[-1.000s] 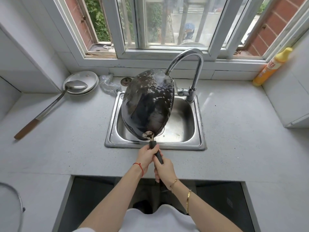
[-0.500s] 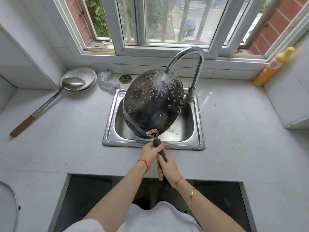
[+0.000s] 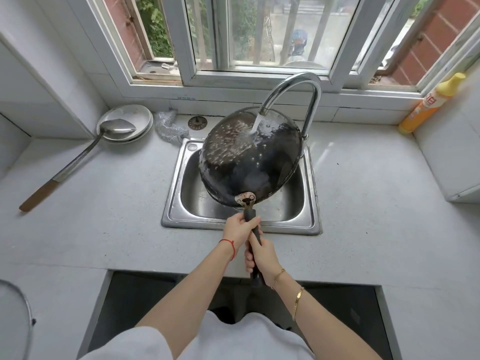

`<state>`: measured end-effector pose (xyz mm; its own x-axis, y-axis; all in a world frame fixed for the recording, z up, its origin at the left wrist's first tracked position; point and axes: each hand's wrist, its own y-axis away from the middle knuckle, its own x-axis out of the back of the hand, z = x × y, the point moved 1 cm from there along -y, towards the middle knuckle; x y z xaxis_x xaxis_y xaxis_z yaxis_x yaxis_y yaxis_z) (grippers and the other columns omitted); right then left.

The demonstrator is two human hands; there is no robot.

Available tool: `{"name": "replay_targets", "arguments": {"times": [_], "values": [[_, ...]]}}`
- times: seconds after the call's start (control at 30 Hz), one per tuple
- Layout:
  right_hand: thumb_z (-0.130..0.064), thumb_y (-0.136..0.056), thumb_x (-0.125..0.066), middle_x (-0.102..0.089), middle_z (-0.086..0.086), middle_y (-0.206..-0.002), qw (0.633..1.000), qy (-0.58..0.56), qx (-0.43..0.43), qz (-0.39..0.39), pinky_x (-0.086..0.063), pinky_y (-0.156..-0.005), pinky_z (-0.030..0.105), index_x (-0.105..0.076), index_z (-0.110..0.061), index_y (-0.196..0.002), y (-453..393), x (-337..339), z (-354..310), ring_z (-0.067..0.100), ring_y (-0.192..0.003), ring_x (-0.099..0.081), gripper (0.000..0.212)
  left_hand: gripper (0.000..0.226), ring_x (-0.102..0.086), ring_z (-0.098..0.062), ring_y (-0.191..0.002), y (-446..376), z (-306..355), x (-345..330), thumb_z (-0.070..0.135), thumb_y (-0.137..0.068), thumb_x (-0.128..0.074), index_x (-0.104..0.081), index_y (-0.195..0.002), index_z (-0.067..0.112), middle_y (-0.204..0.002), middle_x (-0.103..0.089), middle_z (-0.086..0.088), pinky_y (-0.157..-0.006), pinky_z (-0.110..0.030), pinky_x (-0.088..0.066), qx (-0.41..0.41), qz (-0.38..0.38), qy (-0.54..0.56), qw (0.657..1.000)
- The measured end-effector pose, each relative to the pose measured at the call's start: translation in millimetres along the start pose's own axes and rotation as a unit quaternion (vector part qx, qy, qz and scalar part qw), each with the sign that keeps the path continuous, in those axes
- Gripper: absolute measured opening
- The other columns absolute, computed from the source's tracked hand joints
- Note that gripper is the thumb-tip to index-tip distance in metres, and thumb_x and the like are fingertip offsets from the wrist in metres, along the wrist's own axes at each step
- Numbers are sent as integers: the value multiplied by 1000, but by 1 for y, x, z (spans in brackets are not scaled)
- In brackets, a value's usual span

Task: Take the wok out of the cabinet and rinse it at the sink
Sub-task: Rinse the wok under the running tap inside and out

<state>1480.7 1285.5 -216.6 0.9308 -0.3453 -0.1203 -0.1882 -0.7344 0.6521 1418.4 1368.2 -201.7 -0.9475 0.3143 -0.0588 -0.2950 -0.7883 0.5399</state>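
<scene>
Head view: I am holding the round black steel wok (image 3: 249,162) tilted over the stainless steel sink (image 3: 179,188), its blackened outer side turned up under the chrome gooseneck tap (image 3: 309,92), so the running water is sheeting off into the basin rather than onto the grey counter (image 3: 104,203). My left hand (image 3: 239,229) is wrapping the wok's dark handle (image 3: 253,224) near the wok; my right hand (image 3: 262,255) is gripping it lower, likely steadying the weight. Droplets are beading across the dark, wet surface.
</scene>
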Motion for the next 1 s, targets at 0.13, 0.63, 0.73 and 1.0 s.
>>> {"name": "replay_targets", "arguments": {"times": [0.13, 0.63, 0.73, 1.0], "values": [[-46, -102, -45, -44, 2, -50, 1000, -14, -4, -3, -38, -39, 23, -50, -13, -70, -2, -3, 1, 15, -39, -39, 46, 10, -67, -12, -55, 0, 2, 2, 10, -89, -66, -61, -93, 3, -71, -67, -7, -56, -24, -55, -2, -1, 0, 1000], [-45, -102, -45, -47, 2, -50, 1000, -8, -14, 19, -40, -38, 23, -52, -12, -71, 7, -4, 17, 15, -39, -41, 45, 17, -71, -20, -70, 5, -17, 6, 19, -89, -67, -64, -97, 5, -75, -72, -6, -73, -34, -60, 5, -5, -47, 999], [-46, -102, -44, -48, 2, -50, 1000, 9, -5, 22, -40, -39, 23, -51, -12, -73, 5, -1, 14, 14, -40, -42, 46, 21, -71, -20, -68, 4, -14, 4, 19, -89, -66, -64, -100, 1, -76, -72, -9, -71, -32, -60, 12, -6, -43, 999], [-48, -102, -42, -48, 3, -51, 1000, 17, -8, 15, -41, -41, 22, -51, -12, -72, -3, -4, 5, 15, -40, -42, 47, 14, -70, -20, -65, -3, -5, 6, 14, -89, -67, -62, -95, 3, -75, -70, -8, -67, -31, -60, 13, -4, -26, 1000]]}}
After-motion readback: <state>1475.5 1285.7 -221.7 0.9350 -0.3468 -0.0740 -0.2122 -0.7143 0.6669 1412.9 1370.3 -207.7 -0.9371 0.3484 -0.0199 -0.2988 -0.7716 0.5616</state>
